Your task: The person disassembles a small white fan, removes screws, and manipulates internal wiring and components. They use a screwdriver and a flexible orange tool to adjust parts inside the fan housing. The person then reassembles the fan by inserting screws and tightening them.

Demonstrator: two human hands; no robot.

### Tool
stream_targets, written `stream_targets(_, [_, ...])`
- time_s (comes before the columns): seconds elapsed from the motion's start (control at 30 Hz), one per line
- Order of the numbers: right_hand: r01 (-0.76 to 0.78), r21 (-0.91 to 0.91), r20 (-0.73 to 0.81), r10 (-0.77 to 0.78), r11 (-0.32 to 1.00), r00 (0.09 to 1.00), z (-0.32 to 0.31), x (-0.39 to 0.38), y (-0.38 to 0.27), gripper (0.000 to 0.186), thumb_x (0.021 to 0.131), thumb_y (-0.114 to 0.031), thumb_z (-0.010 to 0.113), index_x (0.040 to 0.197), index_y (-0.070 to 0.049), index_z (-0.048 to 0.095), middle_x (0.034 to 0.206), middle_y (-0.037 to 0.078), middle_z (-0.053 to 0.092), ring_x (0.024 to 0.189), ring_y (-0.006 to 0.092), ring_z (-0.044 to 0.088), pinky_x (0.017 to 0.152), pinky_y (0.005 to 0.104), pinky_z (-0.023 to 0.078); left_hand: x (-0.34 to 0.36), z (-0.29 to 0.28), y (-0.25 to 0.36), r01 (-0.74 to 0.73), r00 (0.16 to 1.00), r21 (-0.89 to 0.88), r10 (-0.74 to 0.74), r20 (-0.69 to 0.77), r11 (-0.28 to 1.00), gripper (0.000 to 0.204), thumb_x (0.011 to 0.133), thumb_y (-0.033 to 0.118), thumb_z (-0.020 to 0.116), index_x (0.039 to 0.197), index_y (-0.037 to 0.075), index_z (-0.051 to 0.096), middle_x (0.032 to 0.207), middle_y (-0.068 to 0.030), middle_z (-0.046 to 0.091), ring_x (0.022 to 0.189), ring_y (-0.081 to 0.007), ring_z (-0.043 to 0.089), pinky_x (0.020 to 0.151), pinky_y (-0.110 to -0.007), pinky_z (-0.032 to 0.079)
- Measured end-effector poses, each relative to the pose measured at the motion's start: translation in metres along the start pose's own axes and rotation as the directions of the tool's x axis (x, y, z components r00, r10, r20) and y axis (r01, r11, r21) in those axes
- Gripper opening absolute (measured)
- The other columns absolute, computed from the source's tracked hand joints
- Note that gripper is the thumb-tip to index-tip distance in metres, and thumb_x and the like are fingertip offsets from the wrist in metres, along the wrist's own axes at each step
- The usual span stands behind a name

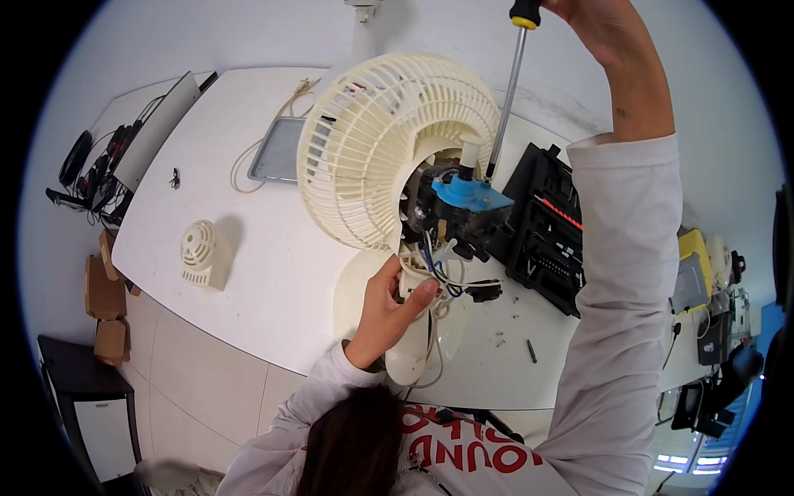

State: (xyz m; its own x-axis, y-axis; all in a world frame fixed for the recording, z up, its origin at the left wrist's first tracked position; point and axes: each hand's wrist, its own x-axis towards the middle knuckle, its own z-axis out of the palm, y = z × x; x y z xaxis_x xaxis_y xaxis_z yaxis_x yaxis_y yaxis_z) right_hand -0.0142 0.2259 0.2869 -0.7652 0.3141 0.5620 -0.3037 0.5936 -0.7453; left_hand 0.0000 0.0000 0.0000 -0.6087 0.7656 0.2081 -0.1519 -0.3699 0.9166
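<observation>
A cream electric fan (364, 157) with a round slatted cage stands on the white table, its motor housing off. Bared at its back are the dark motor, a blue gearbox (470, 195) and loose blue, black and white wires. My left hand (389, 314) is closed round the fan's neck just below the wires. High at the upper right, my right hand (597, 29) grips the black-and-yellow handle of a long screwdriver (514, 70), partly cut off by the picture's edge. The screwdriver slants down, and its tip meets the edge of the blue gearbox.
A vented cream motor cover (203, 255) stands on the table's left. Behind the fan lies a grey tray (278, 150) beside a pale cord. An open black tool case (546, 227) sits at the right. Several small screws (499, 339) and a dark bit (531, 351) lie nearer.
</observation>
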Motion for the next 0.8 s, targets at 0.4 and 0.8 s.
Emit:
stream_targets(0.4, [-0.040, -0.191, -0.069, 0.027, 0.981, 0.997, 0.006, 0.002, -0.005, 0.060, 0.089, -0.030, 0.062, 0.134, 0.000, 0.037, 0.107, 0.016, 0.060, 0.094, 0.0216, 0.064, 0.087, 0.0344, 0.051, 0.002, -0.004, 0.004, -0.046, 0.999, 0.086, 0.046, 0.003, 0.995, 0.038, 0.086, 0.020, 0.066, 0.114, -0.002, 0.053, 0.100, -0.0053, 0.062, 0.092, -0.0095, 0.052, 0.084, -0.023, 0.039])
stream_targets(0.8, [0.049, -0.159, 0.007, -0.048, 0.986, 0.999, 0.005, -0.012, -0.014, 0.048, 0.090, -0.026, 0.055, 0.130, -0.002, 0.044, 0.116, 0.019, 0.059, 0.100, 0.0246, 0.063, 0.089, 0.0347, 0.049, 0.000, -0.004, 0.000, 0.006, 1.000, 0.029, -0.005, -0.005, 1.000, 0.038, 0.087, 0.019, 0.066, 0.116, -0.002, 0.053, 0.103, -0.0058, 0.061, 0.094, -0.0100, 0.052, 0.086, -0.024, 0.039])
